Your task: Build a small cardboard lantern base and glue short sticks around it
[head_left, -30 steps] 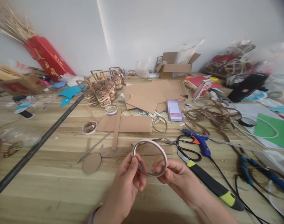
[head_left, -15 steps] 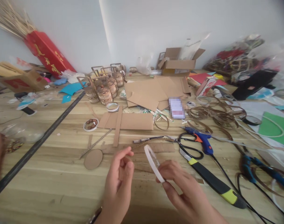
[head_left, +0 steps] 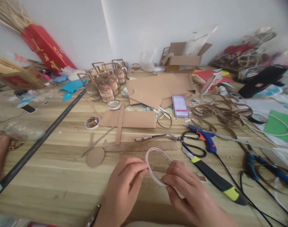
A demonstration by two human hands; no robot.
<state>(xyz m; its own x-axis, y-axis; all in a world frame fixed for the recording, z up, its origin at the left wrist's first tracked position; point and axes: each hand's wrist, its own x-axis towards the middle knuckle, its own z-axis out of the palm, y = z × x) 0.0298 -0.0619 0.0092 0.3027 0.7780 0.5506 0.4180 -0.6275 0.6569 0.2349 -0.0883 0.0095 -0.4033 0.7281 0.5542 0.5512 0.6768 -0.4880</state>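
Head view: right fingers [head_left: 175, 180] hold the white ring [head_left: 154, 177] at its right rim; left fingers [head_left: 137, 167], clear of it moments ago, now pinch its left rim, giving two-handed support. Beyond the fingers: cardboard strip [head_left: 155, 146]; rightward: knife [head_left: 211, 175].

Your L hand [head_left: 127, 186] has room to its L: bare worktop [head_left: 70, 189] up to the black strip [head_left: 43, 140]. Fwd, cardboard disc [head_left: 95, 157] & flat cardboard piece [head_left: 148, 146] lie in your way. R side's tight: utility knife [head_left: 212, 176], scissors [head_left: 181, 139] & glue gun [head_left: 208, 140] w/ cord [head_left: 226, 167] near your R hand [head_left: 188, 186]; pale ring [head_left: 155, 178] spans btwn.
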